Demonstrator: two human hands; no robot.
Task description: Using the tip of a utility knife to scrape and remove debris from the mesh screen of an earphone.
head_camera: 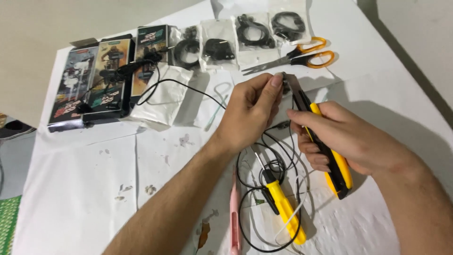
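At the far left, three printed retail boxes point(96, 78) lay side by side on the white paper-covered table point(75, 189), a black earphone cable point(155, 82) trailing over them and a white pouch point(158, 97). Behind these, four clear bags point(236, 40) held coiled black cables, their contents too small to tell apart. The left hand point(250, 111) pinched something tiny between thumb and forefinger; the fingers hid it, so what it was could not be made out. Orange-handled scissors point(302, 54) lay shut just beyond. Below the hands, a yellow-handled screwdriver point(281, 203) rested among loops of black wire point(264, 170), beside a pink pen-like tool point(234, 222) cut off at the bottom edge. The right hand point(344, 139) was closed around a yellow-and-black utility knife point(330, 156), its blade tip meeting the left fingertips.
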